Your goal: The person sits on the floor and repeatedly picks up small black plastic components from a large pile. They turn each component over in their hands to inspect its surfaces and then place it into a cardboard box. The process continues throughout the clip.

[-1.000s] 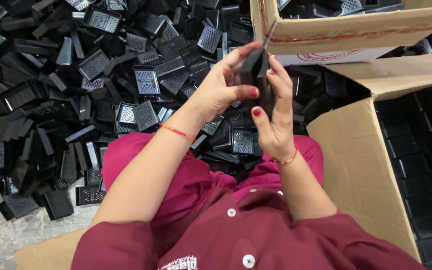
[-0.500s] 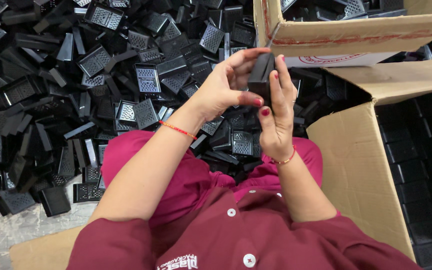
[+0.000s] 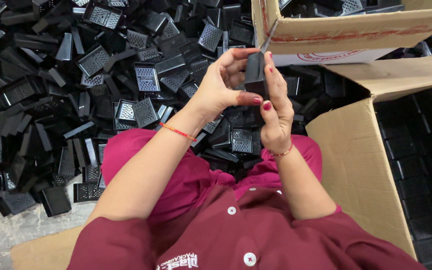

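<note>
pile [image 3: 101, 90] of black grated parts covers floor | open carton [image 3: 361, 165] at right, stacked parts inside | left hand [image 3: 223, 87] and right hand [image 3: 276, 112] together grasp one black part [image 3: 255, 75], raised above lap

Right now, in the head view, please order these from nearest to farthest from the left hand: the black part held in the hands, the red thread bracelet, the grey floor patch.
1. Black part: touching the left hand, held between both hands.
2. Red thread bracelet: on the left wrist, just below.
3. Grey floor patch: far off, lower left corner.
</note>
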A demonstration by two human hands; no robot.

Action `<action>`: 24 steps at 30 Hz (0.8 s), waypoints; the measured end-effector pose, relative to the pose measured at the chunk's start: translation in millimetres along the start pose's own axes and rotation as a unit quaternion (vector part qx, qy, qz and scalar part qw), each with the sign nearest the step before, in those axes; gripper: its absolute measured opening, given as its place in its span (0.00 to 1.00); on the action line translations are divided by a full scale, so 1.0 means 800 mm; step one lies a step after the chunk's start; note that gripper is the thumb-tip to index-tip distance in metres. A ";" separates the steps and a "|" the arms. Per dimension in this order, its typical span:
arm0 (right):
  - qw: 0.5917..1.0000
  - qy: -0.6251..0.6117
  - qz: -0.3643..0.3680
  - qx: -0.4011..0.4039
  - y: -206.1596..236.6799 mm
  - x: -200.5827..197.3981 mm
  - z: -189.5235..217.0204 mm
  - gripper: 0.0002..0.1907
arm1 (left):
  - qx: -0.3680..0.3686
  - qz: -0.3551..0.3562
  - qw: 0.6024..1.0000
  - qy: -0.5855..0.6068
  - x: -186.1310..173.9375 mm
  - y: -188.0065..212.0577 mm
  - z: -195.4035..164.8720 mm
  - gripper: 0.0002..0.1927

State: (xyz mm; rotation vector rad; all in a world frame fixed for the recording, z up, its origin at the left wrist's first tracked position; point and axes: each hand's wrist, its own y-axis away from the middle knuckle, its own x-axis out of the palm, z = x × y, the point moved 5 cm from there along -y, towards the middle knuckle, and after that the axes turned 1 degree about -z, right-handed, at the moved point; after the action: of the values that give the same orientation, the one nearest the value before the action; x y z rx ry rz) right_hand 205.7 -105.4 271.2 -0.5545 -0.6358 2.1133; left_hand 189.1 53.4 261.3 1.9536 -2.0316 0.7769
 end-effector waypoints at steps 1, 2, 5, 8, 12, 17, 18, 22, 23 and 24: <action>1.000 -0.014 0.003 0.002 0.000 0.000 -0.002 0.28 | 0.003 -0.002 1.000 -0.001 0.000 0.000 0.001 0.45; 1.000 -0.029 0.005 0.002 0.001 -0.001 -0.003 0.27 | 0.004 -0.005 1.000 -0.007 0.000 0.001 0.002 0.45; 0.998 -0.069 0.006 0.001 0.005 -0.002 -0.009 0.27 | 0.004 -0.015 1.000 -0.018 0.000 0.002 0.004 0.45; 0.995 -0.100 -0.008 0.002 0.012 -0.001 -0.016 0.26 | 0.000 -0.021 1.000 -0.021 0.001 0.004 0.005 0.45; 0.993 -0.114 -0.022 0.004 0.019 0.001 -0.026 0.26 | 0.015 -0.016 0.999 -0.029 0.003 0.005 -0.001 0.45; 0.996 -0.087 0.000 -0.007 0.015 0.007 -0.022 0.25 | -0.014 -0.039 0.999 -0.031 0.000 0.008 -0.001 0.44; 0.996 -0.087 0.003 -0.006 0.013 0.008 -0.018 0.25 | -0.012 -0.040 0.999 -0.034 -0.001 0.009 -0.001 0.44; 1.000 -0.010 0.020 -0.018 -0.001 0.012 0.005 0.35 | 0.026 -0.021 0.999 -0.018 0.000 0.011 -0.002 0.44; 0.999 0.020 0.025 -0.026 -0.006 0.012 0.010 0.40 | 0.025 -0.018 0.999 -0.009 0.000 0.011 -0.002 0.44; 0.997 0.056 0.030 -0.038 -0.010 0.011 0.014 0.45 | 0.023 -0.015 1.000 0.001 0.002 0.011 -0.001 0.43</action>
State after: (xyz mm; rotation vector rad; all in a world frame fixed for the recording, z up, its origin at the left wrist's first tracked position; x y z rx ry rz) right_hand 199.1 -96.4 283.4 -0.7369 -0.6438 2.1048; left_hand 179.9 52.5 260.7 2.0008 -1.9961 0.8266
